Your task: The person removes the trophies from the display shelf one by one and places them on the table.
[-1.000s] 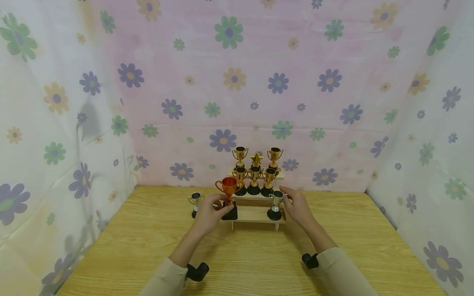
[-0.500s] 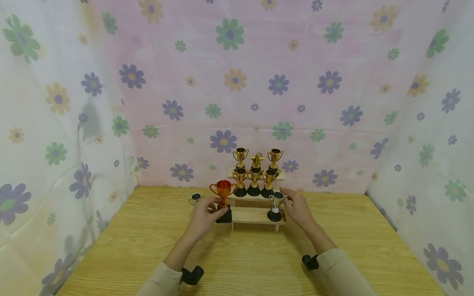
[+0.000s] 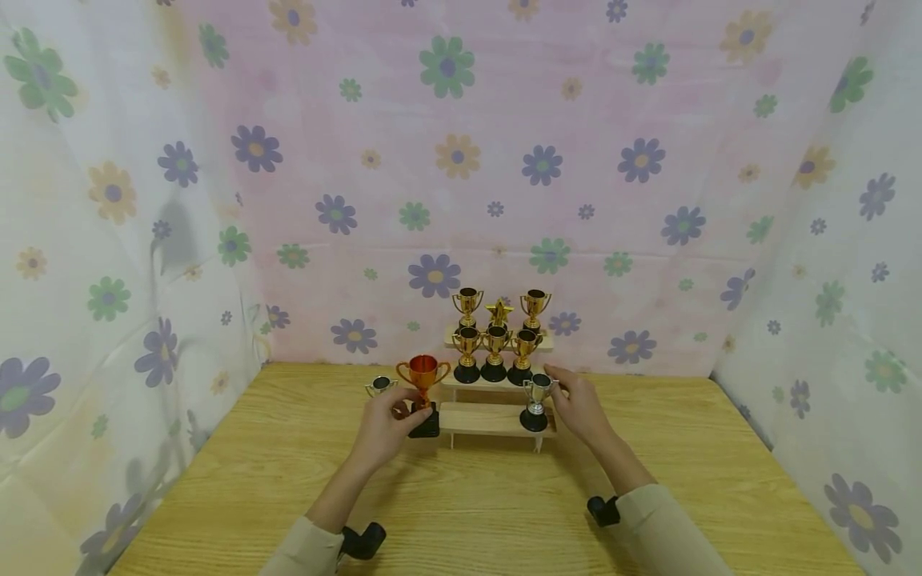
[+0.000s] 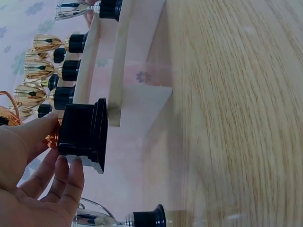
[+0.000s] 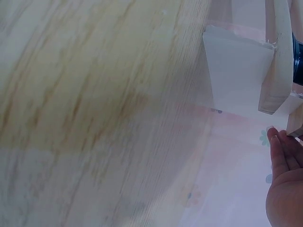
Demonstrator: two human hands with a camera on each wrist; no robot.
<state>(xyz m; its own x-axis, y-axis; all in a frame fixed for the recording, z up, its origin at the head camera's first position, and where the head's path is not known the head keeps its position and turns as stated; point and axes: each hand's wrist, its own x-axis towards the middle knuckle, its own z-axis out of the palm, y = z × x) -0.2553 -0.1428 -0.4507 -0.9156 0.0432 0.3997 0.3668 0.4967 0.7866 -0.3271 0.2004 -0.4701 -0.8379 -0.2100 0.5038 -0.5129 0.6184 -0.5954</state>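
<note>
My left hand (image 3: pixel 382 428) pinches an orange-red trophy (image 3: pixel 423 370) by its stem, upright, just left of a tiered wooden shelf (image 3: pixel 479 418). The left wrist view shows the trophy's black square base (image 4: pixel 78 130) beside the end of the lowest tier. Behind the left hand is a silver trophy (image 3: pixel 380 385), partly hidden. Another silver trophy (image 3: pixel 537 392) stands at the right end of the lowest tier. Right beside it is my right hand (image 3: pixel 579 404), fingers fairly straight near the shelf's end; contact with the trophy's handle or the shelf is unclear.
Gold cup trophies (image 3: pixel 495 344) line the middle tier. On the top tier, a gold star trophy (image 3: pixel 499 312) stands between two gold cups. The wooden table (image 3: pixel 490 512) is enclosed by flowered cloth (image 3: pixel 461 208) at the back and sides.
My left hand has moved left and slightly toward me with the orange-red trophy, from in front of the lowest tier's left part to beside its end. My right hand stays in place.
</note>
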